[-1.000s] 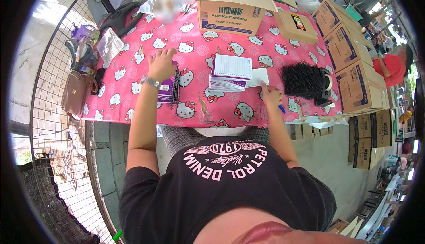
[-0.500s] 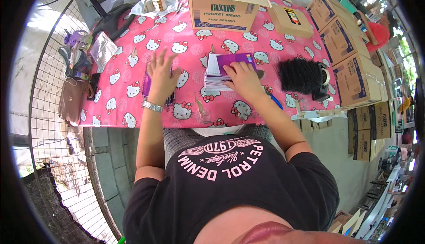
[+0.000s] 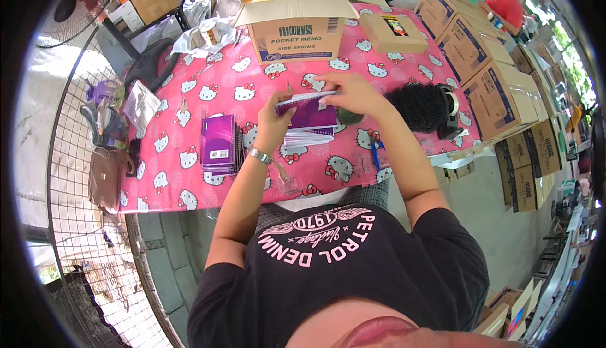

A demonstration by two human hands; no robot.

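Observation:
My left hand (image 3: 274, 119) and my right hand (image 3: 355, 94) grip opposite ends of a small purple spiral notebook (image 3: 307, 97). It is tilted nearly edge-on above the table, so its white page edges show. Below it lies a loose pile of notebooks (image 3: 308, 138), the top ones with purple covers. A neater stack of purple spiral notebooks (image 3: 218, 147) sits to the left of my left wrist, its wire binding on the right side. By my right hand rests a dark rounded object (image 3: 350, 117) whose kind I cannot make out.
An open carton (image 3: 297, 38) with colored notebooks stands at the back. A flat cardboard box (image 3: 392, 32), black mesh (image 3: 416, 108) and a tape dispenser (image 3: 451, 120) are to the right. A blue pen-like object (image 3: 377, 153) lies nearer. Stacked cartons (image 3: 499, 98) border the table; a person in red (image 3: 505, 7) is beyond.
My left hand has left the left stack and moved right to grip a notebook. My right hand has risen from the pile and now grips it too. The view has shifted.

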